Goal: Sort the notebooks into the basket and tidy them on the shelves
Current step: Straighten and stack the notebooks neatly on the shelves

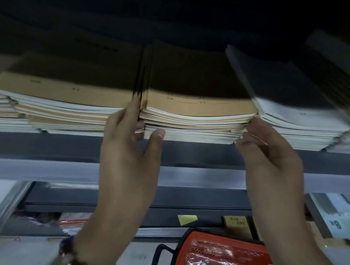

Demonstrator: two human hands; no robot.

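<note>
- Dark grey shelf [69,147] with a front lip carries three clear stacks of notebooks; the far edges are blurred.
- Left hand [129,150] and right hand [269,156] press the sides of the middle kraft stack [196,121], fingers nearly straight, thumb at the front edge.
- Step, I judge: squaring this stack; next, push it back evenly.
- One red basket [225,254] stands below.

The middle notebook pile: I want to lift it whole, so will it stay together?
Probably not: the middle notebook pile is thin soft-cover books with uneven edges, so they would likely sag and slide apart. It looks thick, so likely heavy. Both hands are at its sides.
</note>
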